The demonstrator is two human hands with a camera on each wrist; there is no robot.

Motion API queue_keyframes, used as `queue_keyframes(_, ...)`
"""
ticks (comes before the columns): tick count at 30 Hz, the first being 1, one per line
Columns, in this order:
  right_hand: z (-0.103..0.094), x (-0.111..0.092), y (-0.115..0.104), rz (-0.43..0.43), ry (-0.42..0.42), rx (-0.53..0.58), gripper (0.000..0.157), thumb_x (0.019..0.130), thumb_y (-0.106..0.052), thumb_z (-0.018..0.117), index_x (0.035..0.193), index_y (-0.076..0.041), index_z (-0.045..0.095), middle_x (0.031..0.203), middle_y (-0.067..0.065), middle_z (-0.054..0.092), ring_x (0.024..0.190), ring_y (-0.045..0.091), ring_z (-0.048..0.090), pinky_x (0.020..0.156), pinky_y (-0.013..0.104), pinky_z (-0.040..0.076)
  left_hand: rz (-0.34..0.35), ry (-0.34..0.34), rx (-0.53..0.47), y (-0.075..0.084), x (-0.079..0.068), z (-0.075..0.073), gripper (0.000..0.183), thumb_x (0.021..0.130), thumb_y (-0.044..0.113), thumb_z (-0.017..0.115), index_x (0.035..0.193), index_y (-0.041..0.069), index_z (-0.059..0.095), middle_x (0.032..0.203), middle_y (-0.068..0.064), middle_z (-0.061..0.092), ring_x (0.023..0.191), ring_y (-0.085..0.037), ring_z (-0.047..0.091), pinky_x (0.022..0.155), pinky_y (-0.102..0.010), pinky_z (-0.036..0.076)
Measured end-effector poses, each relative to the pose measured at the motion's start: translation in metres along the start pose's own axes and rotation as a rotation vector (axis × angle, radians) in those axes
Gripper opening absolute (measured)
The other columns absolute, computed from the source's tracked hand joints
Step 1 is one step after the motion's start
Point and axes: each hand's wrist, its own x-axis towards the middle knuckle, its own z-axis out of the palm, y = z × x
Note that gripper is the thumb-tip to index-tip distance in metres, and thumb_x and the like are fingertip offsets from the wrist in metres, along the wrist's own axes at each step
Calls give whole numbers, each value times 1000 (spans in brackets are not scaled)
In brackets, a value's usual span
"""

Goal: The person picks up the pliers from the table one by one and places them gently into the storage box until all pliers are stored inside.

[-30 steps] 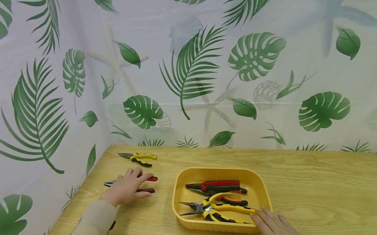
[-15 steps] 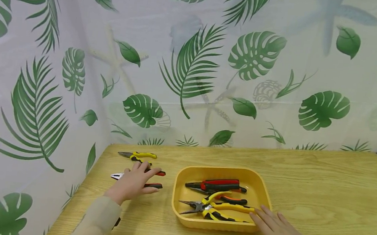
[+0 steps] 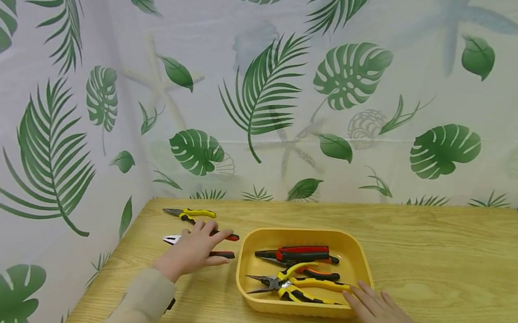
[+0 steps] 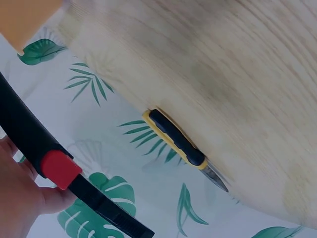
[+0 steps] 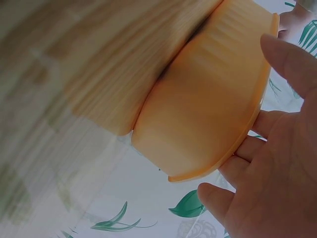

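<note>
My left hand grips a pair of combination pliers with red and black handles, its silver head pointing left, just left of the tray. In the left wrist view a black handle with a red part crosses in front of the fingers. A yellow tray holds several pliers, among them a red and black pair and a yellow and black long-nose pair. My right hand touches the tray's right front corner. In the right wrist view its extended fingers reach over the rim.
Yellow and black needle-nose pliers lie on the wooden table at the back left, behind my left hand. A white sheet printed with green leaves rises along the table's back and left sides.
My left hand has moved right and slightly back with the combination pliers, bringing their handles near the tray's left side. My right hand and the tray have stayed in place.
</note>
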Motion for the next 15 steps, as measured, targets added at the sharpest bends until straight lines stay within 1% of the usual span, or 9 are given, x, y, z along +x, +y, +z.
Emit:
queue_keyframes(4,0,0,0,-5,4,-11,74,81,-48,56,135,-3,32,131,18,40,123,-1,-19,94,15,-17,0,-24,3,8,4,-2,54,81,55,50,127,28,42,102,-4,40,97,-26,37,64,-44,37)
queue_keyframes(9,0,0,1,-16,12,-29,74,82,-49,55,135,-2,32,131,19,40,124,0,-19,94,16,-17,7,-43,-2,17,10,-3,57,81,55,49,130,27,41,106,-5,41,96,-26,37,67,-48,38)
queue_keyframes(15,1,0,1,-26,16,-42,75,82,-51,52,136,-3,31,131,19,40,125,1,-18,94,16,-18,19,-55,-2,29,17,-4,58,82,54,49,132,27,39,108,-6,41,96,-25,37,70,-48,39)
